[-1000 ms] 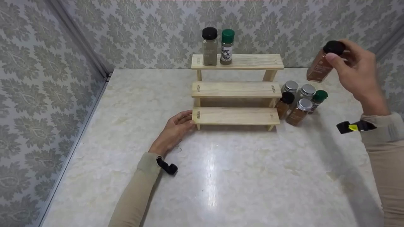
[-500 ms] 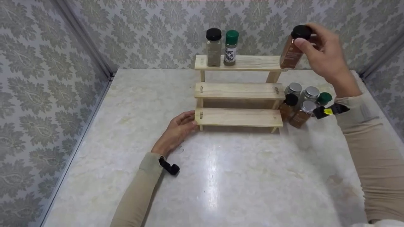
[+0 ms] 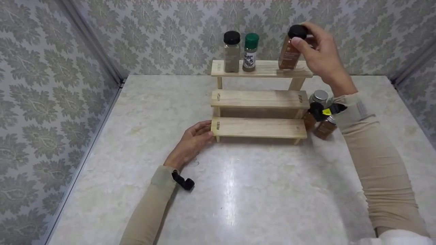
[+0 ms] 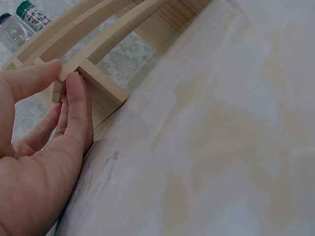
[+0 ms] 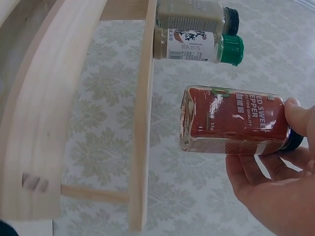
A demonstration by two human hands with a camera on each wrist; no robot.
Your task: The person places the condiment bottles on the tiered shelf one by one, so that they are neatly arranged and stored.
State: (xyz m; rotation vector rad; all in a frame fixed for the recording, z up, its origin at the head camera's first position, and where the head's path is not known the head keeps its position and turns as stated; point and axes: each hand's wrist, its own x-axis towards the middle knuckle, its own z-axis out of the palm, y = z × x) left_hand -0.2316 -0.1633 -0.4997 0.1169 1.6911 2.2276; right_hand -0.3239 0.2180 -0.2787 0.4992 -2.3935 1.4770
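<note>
My right hand [image 3: 323,56] grips a glass spice jar of red powder [image 5: 236,120] near its black cap. In the right wrist view, a gap shows between the jar's base and the top shelf [image 5: 140,137]. My left hand [image 3: 190,141] pinches the left end of the lowest shelf [image 3: 259,127] of a three-step wooden rack, thumb above and fingers below, as the left wrist view [image 4: 54,113] shows for this hand. Standing on the top shelf's left part are a black-capped jar [image 3: 232,52] and a green-capped bottle [image 3: 250,52].
Right of the rack, several spice jars stand on the marbled table [image 3: 272,190], among them a silver-capped jar [image 3: 320,97] and a brown one [image 3: 325,129]. My right forearm and wrist strap [image 3: 328,110] hide part of that group. A patterned wall [image 3: 170,41] rises behind.
The red spice jar, held by my right hand, has moved left from beyond the rack to over the right part of the top shelf. My left hand keeps its place on the lowest shelf.
</note>
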